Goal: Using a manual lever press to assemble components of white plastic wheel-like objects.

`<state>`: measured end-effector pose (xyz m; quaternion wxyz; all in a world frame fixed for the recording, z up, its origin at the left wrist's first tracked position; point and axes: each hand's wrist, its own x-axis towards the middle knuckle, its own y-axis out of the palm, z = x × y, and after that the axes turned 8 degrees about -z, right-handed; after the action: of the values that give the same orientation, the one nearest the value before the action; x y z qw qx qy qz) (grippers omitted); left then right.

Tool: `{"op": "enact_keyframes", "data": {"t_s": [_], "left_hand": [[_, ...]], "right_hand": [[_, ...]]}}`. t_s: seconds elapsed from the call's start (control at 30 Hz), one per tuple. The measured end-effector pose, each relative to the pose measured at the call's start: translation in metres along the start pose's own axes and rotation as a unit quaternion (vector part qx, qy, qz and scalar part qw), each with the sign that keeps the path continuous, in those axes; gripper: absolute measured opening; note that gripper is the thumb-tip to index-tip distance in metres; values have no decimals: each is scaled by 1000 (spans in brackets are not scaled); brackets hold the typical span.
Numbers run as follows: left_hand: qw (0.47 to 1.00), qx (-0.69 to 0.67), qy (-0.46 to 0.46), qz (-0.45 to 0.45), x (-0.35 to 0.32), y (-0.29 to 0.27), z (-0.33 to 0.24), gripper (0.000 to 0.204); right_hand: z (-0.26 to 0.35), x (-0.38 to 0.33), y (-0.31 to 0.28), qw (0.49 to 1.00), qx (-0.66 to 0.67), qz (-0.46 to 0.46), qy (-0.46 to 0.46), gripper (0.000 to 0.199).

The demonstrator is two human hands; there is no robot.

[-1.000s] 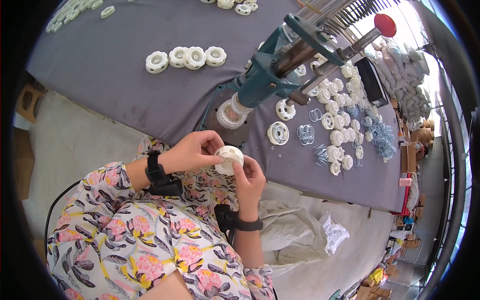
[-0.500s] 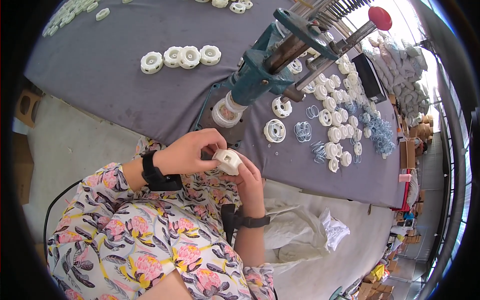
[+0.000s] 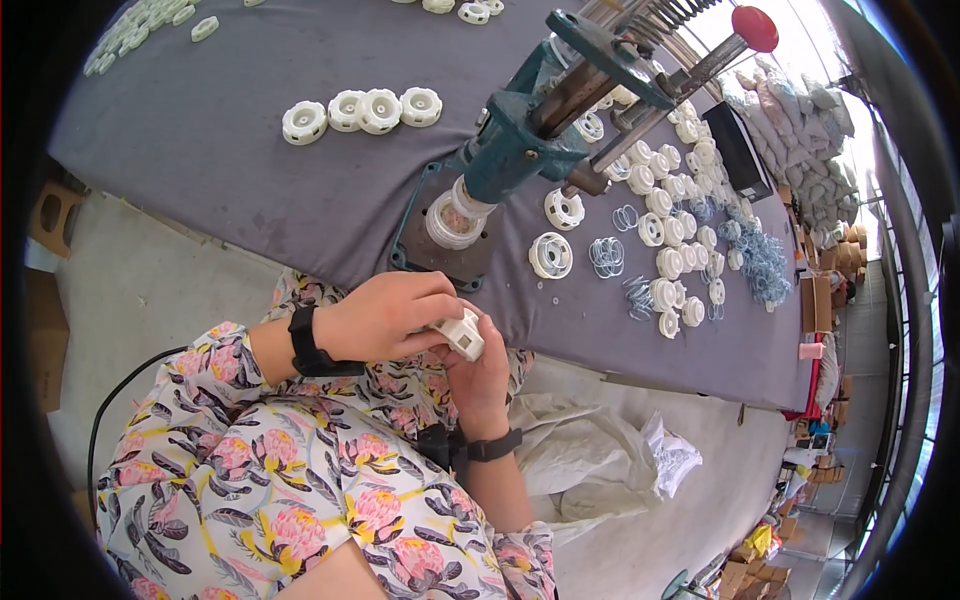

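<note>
Both hands are closed on one white round plastic part [image 3: 463, 337] with square slots in its side, held tilted over my lap in front of the table. My left hand [image 3: 385, 318] grips it from the left, its fingers curled over the near-left side. From the right, my right hand [image 3: 482, 378] wraps its thumb and fingers around the part. Part of its surface is hidden by my fingers. Just beyond my hands stands a green hand press [image 3: 510, 150] with a red-knobbed lever [image 3: 755, 29]; a clear round fixture [image 3: 452, 225] sits under its ram.
Several white wheel-like parts [image 3: 304, 123] lie left of the press on the grey-covered table [image 3: 200, 160]. To its right are many white rings [image 3: 551, 256], loose springs [image 3: 606, 257], a tangled spring heap [image 3: 760, 265] and a black box [image 3: 738, 152]. A pale sack [image 3: 580, 460] lies below the table edge.
Both hands have moved slightly down with the white part, and it has turned between my fingers. The left fingers now curl over it more. The press lever has shifted a little in view.
</note>
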<state>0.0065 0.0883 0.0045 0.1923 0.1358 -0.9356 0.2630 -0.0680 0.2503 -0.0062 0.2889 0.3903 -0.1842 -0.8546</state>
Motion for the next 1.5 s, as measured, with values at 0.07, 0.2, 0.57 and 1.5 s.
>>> {"op": "enact_keyframes", "data": {"t_s": [0.07, 0.2, 0.57, 1.5], "left_hand": [[1000, 18, 16, -13, -1, 3, 2, 31], [994, 56, 48, -76, -8, 11, 2, 34], [999, -20, 30, -3, -3, 2, 0, 35], [982, -108, -152, -41, -3, 23, -12, 62]], "right_hand": [[-2, 0, 2, 997, 29, -64, -24, 40], [5, -3, 9, 993, 22, -98, -61, 38], [3, 6, -4, 999, 0, -5, -33, 29], [1, 2, 12, 980, 48, -171, -90, 19]]}}
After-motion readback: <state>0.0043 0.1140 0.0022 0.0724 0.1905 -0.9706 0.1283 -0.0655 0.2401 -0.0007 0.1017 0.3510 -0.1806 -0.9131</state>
